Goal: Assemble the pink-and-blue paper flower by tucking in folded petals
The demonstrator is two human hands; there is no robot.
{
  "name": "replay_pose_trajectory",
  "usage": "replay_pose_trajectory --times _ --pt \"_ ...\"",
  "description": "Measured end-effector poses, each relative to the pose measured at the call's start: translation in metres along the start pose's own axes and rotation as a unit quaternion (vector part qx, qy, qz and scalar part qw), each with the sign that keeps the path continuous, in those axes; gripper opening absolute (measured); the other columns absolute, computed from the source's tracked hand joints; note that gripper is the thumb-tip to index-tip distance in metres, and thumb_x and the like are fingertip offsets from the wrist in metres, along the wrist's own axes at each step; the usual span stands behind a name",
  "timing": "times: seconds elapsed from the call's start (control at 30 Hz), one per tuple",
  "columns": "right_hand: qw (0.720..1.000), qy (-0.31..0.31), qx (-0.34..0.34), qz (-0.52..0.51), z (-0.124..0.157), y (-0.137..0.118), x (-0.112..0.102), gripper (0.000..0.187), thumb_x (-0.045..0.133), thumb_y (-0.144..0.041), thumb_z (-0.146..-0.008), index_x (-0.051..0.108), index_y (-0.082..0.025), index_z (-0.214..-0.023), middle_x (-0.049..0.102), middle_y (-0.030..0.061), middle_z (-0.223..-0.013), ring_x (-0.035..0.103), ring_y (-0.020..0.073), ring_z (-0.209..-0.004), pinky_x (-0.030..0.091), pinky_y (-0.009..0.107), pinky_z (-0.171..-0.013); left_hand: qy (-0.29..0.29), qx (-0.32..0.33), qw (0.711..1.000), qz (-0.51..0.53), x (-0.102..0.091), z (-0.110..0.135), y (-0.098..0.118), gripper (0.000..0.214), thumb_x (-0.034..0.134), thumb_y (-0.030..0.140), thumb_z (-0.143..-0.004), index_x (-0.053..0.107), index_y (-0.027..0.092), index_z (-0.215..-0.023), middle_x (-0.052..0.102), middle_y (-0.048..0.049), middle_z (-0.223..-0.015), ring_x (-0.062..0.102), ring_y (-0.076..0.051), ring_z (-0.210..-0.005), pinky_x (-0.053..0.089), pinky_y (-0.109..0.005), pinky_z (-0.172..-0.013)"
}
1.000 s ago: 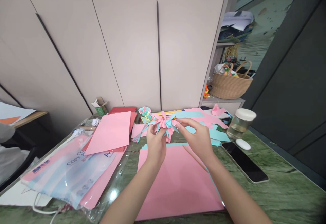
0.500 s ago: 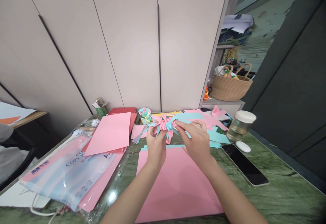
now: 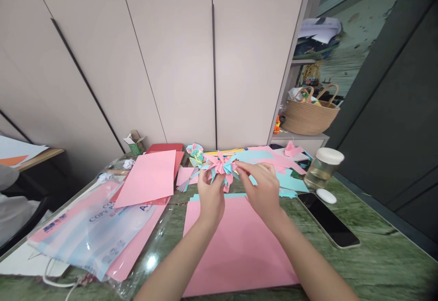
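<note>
A folded paper flower (image 3: 221,166) with pointed pink and light-blue petals is held up above the table. My left hand (image 3: 210,196) grips it from below left, thumb and fingers closed on its base. On the other side, my right hand (image 3: 262,184) pinches a petal at the flower's right edge between thumb and fingertips. Below both hands lies a stack of large pink sheets (image 3: 239,246), with light-blue sheets showing at its far edge. Behind the flower, a smaller pink and blue paper piece (image 3: 195,150) rests on the table.
Left are a pink sheet (image 3: 148,178), a plastic copy-paper wrapper (image 3: 92,228) and a small green box (image 3: 135,143). On the right stand a lidded jar (image 3: 321,168), a white round object (image 3: 326,196) and a phone (image 3: 328,221). Blue paper pieces (image 3: 290,182) lie near the jar.
Almost nothing differs. Both hands keep their hold on the paper flower, and the view has shifted very slightly.
</note>
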State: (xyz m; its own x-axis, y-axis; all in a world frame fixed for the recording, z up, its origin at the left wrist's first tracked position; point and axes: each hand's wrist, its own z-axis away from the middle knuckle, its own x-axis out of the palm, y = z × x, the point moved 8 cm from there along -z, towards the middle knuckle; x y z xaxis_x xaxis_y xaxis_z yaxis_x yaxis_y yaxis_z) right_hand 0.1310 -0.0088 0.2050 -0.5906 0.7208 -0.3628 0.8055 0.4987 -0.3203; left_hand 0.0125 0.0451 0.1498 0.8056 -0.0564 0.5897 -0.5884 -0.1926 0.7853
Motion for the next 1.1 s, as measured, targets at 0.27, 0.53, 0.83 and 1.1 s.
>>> replay_pose_trajectory --times 0.27,0.53,0.83,1.1 --pt "0.987 -0.007 0.111 -0.119 -0.002 0.01 0.004 0.023 0.048 -0.026 -0.084 0.058 -0.026 -0.104 0.063 0.0027 -0.09 0.058 0.0155 -0.081 0.042 0.034 -0.079 0.01 -0.031 0.998 0.054 0.002 0.01 -0.019 0.025 0.064 0.024 -0.069 0.053 0.022 -0.092 0.057 -0.0023 -0.099 0.055 -0.012 -0.083 0.041 -0.02 -0.066" --pt "0.932 0.036 0.237 -0.273 -0.003 0.042 0.003 0.019 0.058 -0.03 -0.076 0.058 -0.02 -0.092 0.059 0.0013 -0.078 0.057 0.014 -0.073 0.049 0.029 -0.068 -0.088 -0.045 0.99 0.096 0.016 0.016 -0.023 0.037 0.063 0.029 -0.071 0.049 0.027 -0.105 0.057 -0.0031 -0.101 0.056 -0.014 -0.085 0.042 -0.024 -0.068" --pt "0.956 -0.109 0.163 -0.217 -0.015 0.031 0.001 0.014 0.059 -0.026 -0.075 0.065 -0.021 -0.086 0.065 0.0024 -0.084 0.059 0.0148 -0.078 0.048 0.029 -0.072 -0.1 0.119 0.984 -0.091 0.015 0.001 0.024 0.025 0.066 0.024 -0.068 0.059 0.023 -0.092 0.056 -0.0057 -0.104 0.049 -0.02 -0.107 0.039 -0.03 -0.088" --pt "0.981 -0.132 0.103 -0.101 -0.01 0.009 -0.001 0.017 0.057 -0.021 -0.076 0.064 -0.025 -0.09 0.066 -0.0007 -0.083 0.06 0.0147 -0.079 0.046 0.029 -0.073 -0.18 0.198 0.896 -0.354 0.029 0.009 0.048 0.016 0.06 0.014 -0.071 0.066 0.022 -0.083 0.061 -0.0047 -0.089 0.054 -0.019 -0.09 0.039 -0.031 -0.084"
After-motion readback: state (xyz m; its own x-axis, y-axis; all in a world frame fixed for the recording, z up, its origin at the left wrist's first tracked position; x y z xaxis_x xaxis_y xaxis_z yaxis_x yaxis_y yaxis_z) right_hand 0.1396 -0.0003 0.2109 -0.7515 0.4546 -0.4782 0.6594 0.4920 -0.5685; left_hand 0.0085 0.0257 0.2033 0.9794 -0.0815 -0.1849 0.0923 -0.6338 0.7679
